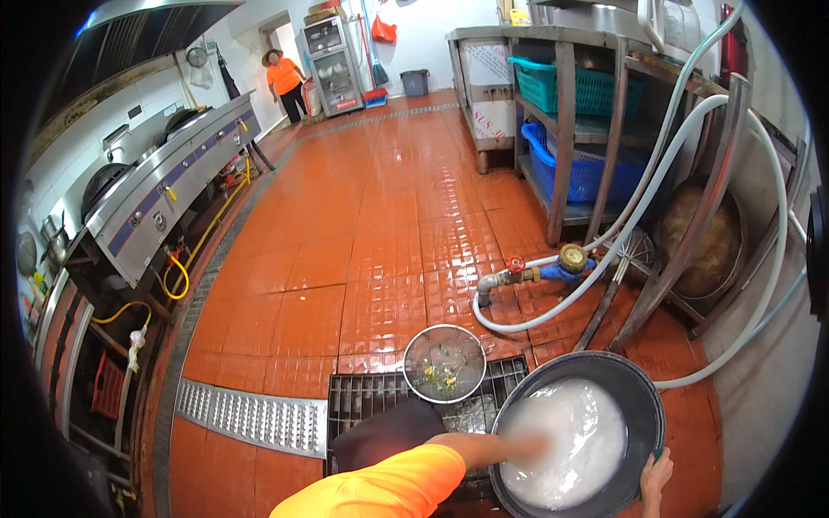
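A large black tub [652, 393] stands at the lower right, holding cloudy whitish water [580, 440]. My left arm, in an orange sleeve, reaches across from the lower edge. Over the water, my left hand [522, 449] is smeared, so its fingers cannot be made out. On the tub's right rim, my right hand [656, 476] is closed, with a small green bit showing at the fingertips. Just left of the tub, a round mesh strainer [445, 363] with yellow and green scraps in it rests on a dark floor grate [345, 393].
A valve with a red handle [515, 263] and a white hose [518, 326] lie beyond the tub. Steel shelving [566, 129] with teal and blue baskets stands right. A stove range [173, 194] lines the left. Another person [283, 82] stands by the far doorway.
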The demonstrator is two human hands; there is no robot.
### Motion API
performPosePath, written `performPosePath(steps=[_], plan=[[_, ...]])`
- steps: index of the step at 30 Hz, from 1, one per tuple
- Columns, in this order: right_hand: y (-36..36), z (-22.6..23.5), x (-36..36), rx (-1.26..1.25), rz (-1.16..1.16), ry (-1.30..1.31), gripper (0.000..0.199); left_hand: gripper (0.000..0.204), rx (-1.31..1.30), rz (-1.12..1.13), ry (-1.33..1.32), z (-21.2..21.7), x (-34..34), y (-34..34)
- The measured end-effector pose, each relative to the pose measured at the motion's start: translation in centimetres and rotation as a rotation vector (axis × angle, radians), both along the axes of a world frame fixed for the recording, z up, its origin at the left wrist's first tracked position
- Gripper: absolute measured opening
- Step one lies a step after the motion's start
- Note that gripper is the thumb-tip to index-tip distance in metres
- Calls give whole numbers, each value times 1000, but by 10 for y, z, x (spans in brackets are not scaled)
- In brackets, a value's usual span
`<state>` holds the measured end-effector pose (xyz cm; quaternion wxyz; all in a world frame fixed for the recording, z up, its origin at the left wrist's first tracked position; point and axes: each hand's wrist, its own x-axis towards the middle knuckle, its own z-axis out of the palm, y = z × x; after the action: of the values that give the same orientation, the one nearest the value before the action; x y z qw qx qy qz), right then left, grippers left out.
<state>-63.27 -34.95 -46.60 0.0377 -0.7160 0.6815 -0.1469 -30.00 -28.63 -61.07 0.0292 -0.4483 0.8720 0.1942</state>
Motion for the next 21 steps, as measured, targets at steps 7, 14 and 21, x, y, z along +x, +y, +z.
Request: performPosePath(steps=[7, 14, 21], plan=[[0, -9, 17, 64, 59, -79, 30, 27, 89, -24, -107, -47, -2, 35], [-1, 0, 2, 18, 28, -98, 25, 26, 11, 305, -35, 21, 3, -1], [-2, -3, -5, 51, 19, -87, 28, 24, -71, 121, -137, -9, -8, 1]])
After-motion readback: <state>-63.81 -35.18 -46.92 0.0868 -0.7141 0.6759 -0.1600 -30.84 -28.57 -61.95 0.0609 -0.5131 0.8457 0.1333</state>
